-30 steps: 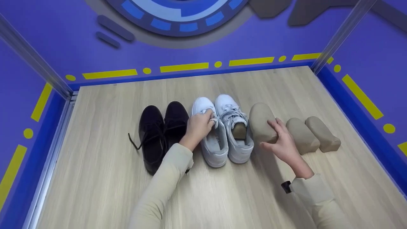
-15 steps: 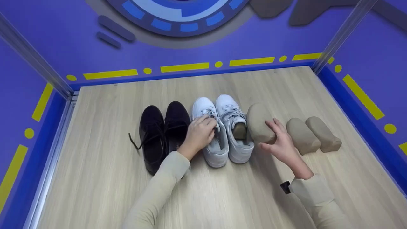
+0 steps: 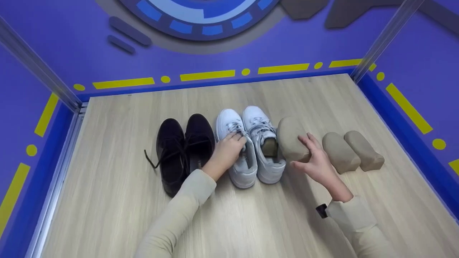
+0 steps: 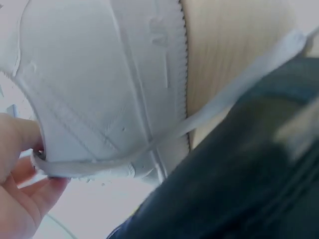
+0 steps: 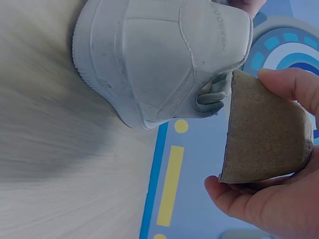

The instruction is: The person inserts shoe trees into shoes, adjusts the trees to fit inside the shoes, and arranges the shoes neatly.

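Nearest you: two pale sleeves [image 3: 179, 213] reach in over the wood-grain surface [image 3: 118, 215]. Your right hand [image 3: 317, 159] grips a large beige block [image 3: 292, 138] between thumb and fingers, raised off the surface just right of the white pair. Your left hand [image 3: 229, 148] has its fingers bent into the opening of the left white shoe [image 3: 226, 120], by the laces; whether they pinch anything you cannot tell. The right white shoe [image 3: 253, 114] stands beside it, with a brown insert [image 3: 269, 147] inside. Left of these, two black shoes [image 3: 170, 143] stand side by side, a loose lace trailing outward. Right of your gripped block, two smaller beige blocks [image 3: 341, 154] lie on the surface. Farthest: a blue-violet wall [image 3: 82, 46] with yellow dashes and dots.
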`<state>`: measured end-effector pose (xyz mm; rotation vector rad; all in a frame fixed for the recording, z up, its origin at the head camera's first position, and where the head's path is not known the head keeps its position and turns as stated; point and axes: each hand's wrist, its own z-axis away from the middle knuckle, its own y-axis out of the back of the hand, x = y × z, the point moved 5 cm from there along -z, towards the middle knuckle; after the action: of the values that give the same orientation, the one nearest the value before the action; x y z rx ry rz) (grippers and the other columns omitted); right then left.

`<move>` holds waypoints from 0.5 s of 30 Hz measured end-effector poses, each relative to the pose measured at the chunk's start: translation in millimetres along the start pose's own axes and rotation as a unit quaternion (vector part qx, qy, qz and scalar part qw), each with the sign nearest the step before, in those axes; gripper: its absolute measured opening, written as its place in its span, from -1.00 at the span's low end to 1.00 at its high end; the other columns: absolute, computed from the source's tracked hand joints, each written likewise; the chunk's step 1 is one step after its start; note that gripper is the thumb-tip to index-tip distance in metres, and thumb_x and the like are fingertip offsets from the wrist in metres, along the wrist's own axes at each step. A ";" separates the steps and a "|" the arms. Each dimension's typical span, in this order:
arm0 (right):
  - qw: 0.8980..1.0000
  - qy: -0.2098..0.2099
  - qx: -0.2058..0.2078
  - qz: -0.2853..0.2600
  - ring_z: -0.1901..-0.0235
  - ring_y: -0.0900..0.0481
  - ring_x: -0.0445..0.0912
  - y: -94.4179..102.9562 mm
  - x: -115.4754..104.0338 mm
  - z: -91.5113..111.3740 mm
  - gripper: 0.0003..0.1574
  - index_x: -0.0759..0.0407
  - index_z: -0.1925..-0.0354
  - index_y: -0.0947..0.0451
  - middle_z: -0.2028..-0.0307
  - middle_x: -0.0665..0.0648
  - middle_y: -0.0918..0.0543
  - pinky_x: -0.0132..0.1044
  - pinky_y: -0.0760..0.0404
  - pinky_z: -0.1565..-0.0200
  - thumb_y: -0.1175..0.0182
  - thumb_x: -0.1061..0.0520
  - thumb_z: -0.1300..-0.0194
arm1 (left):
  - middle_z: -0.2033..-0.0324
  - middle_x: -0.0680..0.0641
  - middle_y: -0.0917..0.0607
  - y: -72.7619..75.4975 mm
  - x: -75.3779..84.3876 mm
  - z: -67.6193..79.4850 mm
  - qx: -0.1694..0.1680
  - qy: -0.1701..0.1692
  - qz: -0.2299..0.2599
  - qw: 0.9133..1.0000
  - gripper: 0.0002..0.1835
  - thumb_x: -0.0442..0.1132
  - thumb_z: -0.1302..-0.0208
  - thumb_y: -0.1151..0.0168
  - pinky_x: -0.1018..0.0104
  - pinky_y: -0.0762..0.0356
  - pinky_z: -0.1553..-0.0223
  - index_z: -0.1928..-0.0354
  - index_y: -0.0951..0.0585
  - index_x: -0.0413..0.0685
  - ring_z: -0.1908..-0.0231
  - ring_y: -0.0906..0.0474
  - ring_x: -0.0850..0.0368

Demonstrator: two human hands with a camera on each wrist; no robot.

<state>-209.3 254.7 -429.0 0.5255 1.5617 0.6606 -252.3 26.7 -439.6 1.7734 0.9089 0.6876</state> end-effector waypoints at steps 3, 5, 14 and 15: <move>1.000 0.000 -0.002 -0.001 -0.27 0.02 0.29 0.5 -1.0 -0.1 -0.10 0.28 -0.21 -0.18 -0.29 0.41 0.01 0.14 -0.10 -0.18 -0.31 0.28 0.13 | 0.33 -0.01 -0.65 3.7 -0.5 -2.4 0.008 -0.017 -0.004 1.000 -0.82 -0.37 -0.05 -0.05 0.24 -0.56 0.32 0.28 -0.53 -0.03 0.23 -0.58 0.07; 1.000 -0.001 -0.003 -0.001 -0.27 0.02 0.29 0.7 -1.6 0.0 -0.10 0.28 -0.21 -0.18 -0.30 0.41 0.01 0.14 -0.09 -0.18 -0.31 0.27 0.12 | 0.40 -0.03 -0.65 5.8 -1.5 -3.5 0.016 -0.028 -0.001 0.999 -0.85 -0.37 -0.07 -0.01 0.25 -0.55 0.39 0.30 -0.51 -0.05 0.32 -0.59 0.06; 1.000 -0.003 -0.009 -0.019 -0.29 0.05 0.27 -2.3 0.3 -0.8 -0.07 0.30 -0.23 -0.15 -0.31 0.41 0.05 0.11 -0.07 -0.20 -0.31 0.29 0.13 | 0.58 -0.08 -0.59 7.6 -9.1 -11.5 -0.017 -0.033 0.033 0.999 -0.88 -0.36 -0.08 0.01 0.16 -0.45 0.64 0.30 -0.38 -0.05 0.63 -0.50 -0.03; 1.000 -0.003 -0.008 -0.018 -0.29 0.05 0.27 -2.3 0.2 -0.8 -0.07 0.30 -0.23 -0.15 -0.30 0.41 0.04 0.12 -0.07 -0.20 -0.31 0.29 0.13 | 0.58 -0.08 -0.59 7.9 -9.5 -11.6 -0.014 -0.036 0.035 0.999 -0.88 -0.35 -0.09 0.01 0.16 -0.45 0.63 0.30 -0.39 -0.04 0.63 -0.51 -0.03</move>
<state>-210.0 253.1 -430.7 0.4859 1.5559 0.6438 -264.5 23.0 -428.6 1.8000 0.7887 0.6736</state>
